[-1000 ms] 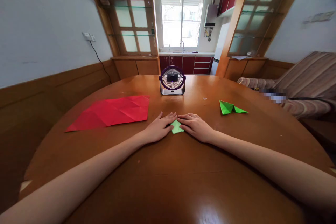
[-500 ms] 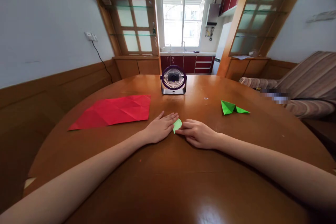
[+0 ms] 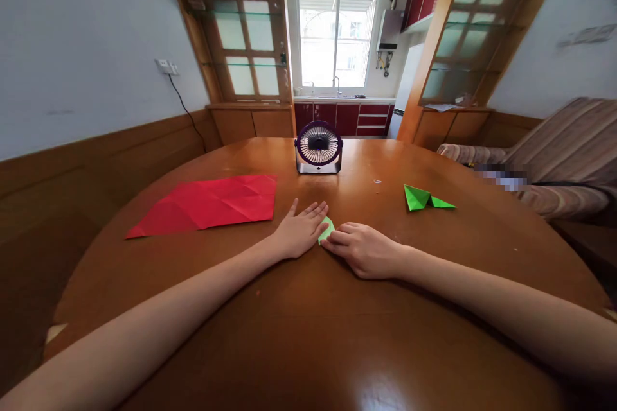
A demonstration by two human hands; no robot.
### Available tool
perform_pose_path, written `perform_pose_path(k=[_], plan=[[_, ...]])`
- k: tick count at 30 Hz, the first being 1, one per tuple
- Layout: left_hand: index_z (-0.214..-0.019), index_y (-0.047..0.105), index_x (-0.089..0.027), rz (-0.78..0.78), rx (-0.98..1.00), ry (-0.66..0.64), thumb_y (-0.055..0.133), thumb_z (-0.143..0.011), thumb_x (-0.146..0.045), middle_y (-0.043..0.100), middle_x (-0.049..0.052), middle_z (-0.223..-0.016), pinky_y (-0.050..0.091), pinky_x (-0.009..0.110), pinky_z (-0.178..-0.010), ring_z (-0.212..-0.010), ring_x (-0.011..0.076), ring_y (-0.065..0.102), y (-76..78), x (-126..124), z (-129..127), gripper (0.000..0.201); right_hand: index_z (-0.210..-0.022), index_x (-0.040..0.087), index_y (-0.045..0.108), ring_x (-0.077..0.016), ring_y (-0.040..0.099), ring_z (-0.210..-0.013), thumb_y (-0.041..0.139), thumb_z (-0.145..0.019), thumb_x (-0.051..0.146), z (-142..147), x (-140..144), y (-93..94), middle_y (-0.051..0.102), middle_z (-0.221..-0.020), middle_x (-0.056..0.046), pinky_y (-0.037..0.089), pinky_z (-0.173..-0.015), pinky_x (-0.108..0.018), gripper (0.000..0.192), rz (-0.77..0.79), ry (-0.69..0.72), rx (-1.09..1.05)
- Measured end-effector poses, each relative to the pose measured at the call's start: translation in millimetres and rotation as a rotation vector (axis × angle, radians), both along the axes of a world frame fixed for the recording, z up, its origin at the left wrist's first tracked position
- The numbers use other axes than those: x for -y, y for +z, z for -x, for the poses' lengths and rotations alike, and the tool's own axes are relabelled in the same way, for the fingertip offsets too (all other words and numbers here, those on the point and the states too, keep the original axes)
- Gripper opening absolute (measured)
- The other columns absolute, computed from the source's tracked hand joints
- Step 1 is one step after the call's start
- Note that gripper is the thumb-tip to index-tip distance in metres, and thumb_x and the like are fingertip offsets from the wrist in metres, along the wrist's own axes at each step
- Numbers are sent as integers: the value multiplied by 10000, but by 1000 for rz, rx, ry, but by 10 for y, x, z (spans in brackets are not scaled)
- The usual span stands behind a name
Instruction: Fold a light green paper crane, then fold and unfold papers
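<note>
Flanking the hands: red paper (image 3: 207, 204), fan (image 3: 319, 147), green folded paper (image 3: 425, 198).

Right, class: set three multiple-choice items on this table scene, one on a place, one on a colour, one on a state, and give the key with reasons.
1. Where does the small fan stand?
A. at the far edge of the table, beyond the hands
B. on the red sheet
C. beside the sofa

2. What colour is the large creased sheet?
A. blue
B. red
C. yellow

3. How does the left hand lie?
A. clenched in a fist
B. raised off the table
C. flat, fingers spread, on the small green paper

Key: A, the fan stands beyond both hands; B, the sheet is plainly red; C, the palm is down, with the right hand pinching the paper's edge.
</note>
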State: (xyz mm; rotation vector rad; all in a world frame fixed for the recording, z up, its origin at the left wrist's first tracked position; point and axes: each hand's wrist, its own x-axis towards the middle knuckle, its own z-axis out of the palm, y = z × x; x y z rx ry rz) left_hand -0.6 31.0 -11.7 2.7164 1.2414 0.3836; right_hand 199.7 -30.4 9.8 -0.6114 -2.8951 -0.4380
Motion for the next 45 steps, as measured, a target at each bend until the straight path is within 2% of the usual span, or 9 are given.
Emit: perform_pose_path(k=[11,16,19,24,31,36,40,42,45], plan=[[-1483,281,-259,60,2,36,268,-976,-474,253,61,-1547,-19,594,-1139,-1448,268,177,-2,-97,52,551,-1209,74,562,-201,652,-814,347,-893,145,-22,119,-94,652,-953,-135,522,-763,-317,389,-42,-68,-103],[-1450,356,-235,-47,3,30,292,-982,-439,186,67,-1568,41,502,-1172,-1458,221,144,5,-58,50,515,-1232,97,545,-194,654,-811,369,-862,142,-36,112,-79,668,-1003,-119,516,-744,-311,412,28,-104,-157],[-1388,455,-200,-135,36,-75,315,-979,-328,263,70,-1548,96,410,-1188,-1442,184,214,60,7,34,451,-1211,111,568,-201,647,-804,406,-827,144,4,149,-45,665,-1011,-114,509,-747,-325,418,62,-139,-140],[-1368,483,-178,-70,13,-207,308,-990,-320,466,71,-1439,226,330,-1160,-1362,152,389,108,90,67,441,-1090,96,637,-231,641,-813,455,-789,180,50,187,-15,658,-1005,-134,503,-741,-344,361,77,-138,-95],[-1494,245,-203,4,-89,-224,245,-997,-485,279,73,-1539,50,423,-1186,-1439,189,220,65,68,191,571,-902,187,670,-161,627,-774,440,-830,104,-87,18,-101,684,-878,-53,480,-726,-273,256,239,-150,-526],[-1465,310,-190,-68,-52,-142,376,-958,-509,300,131,-1533,131,477,-1158,-1417,250,277,104,114,189,602,-840,173,674,-179,578,-793,496,-827,92,-69,-34,-91,667,-834,-48,438,-807,-341,196,261,-300,-619],[-1112,628,-185,-268,109,-52,570,-882,-400,610,102,-1199,393,399,-964,-1105,247,558,164,241,151,319,-872,175,719,-198,556,-844,547,-831,124,-37,-27,-87,647,-876,-67,422,-830,-367,184,283,-395,-594],[-914,660,-186,-306,120,-92,558,-887,-305,647,59,-967,430,343,-830,-910,205,593,181,301,122,159,-878,180,733,-199,553,-855,560,-827,120,-36,-29,-93,640,-878,-68,417,-837,-369,190,302,-395,-594],[-846,651,-177,-304,114,-156,537,-903,-340,625,42,-840,424,310,-732,-796,183,574,178,357,81,207,-893,197,746,-195,556,-869,573,-824,113,-43,-39,-99,637,-884,-61,411,-846,-372,204,342,-387,-622]])
